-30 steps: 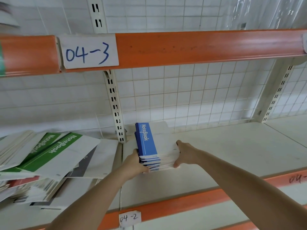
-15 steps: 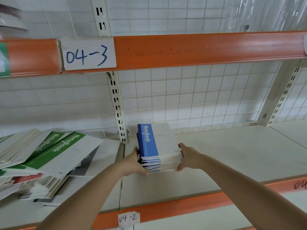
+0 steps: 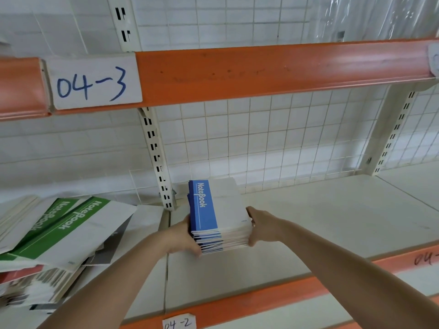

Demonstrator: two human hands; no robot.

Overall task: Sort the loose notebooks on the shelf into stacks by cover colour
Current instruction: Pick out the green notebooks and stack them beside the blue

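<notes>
A stack of blue-and-white notebooks (image 3: 219,213) lies flat on the white shelf (image 3: 332,217), close to the slotted upright. My left hand (image 3: 180,238) grips the stack's left side, fingers curled at its front corner. My right hand (image 3: 261,225) grips its right side, thumb on the top cover. To the left lies a loose, slanting pile of green-and-white notebooks (image 3: 71,224), with red and dark covers showing underneath.
An orange beam (image 3: 261,70) labelled 04-3 runs overhead. A wire grid backs the shelf. The slotted upright (image 3: 158,160) stands just behind the blue stack. The shelf's orange front edge (image 3: 249,298) carries a 04-2 label. White shelf surface stretches to the right.
Both hands have stayed on the blue stack, closing in on its sides and squaring it. The view has shifted slightly; the green pile has not moved.
</notes>
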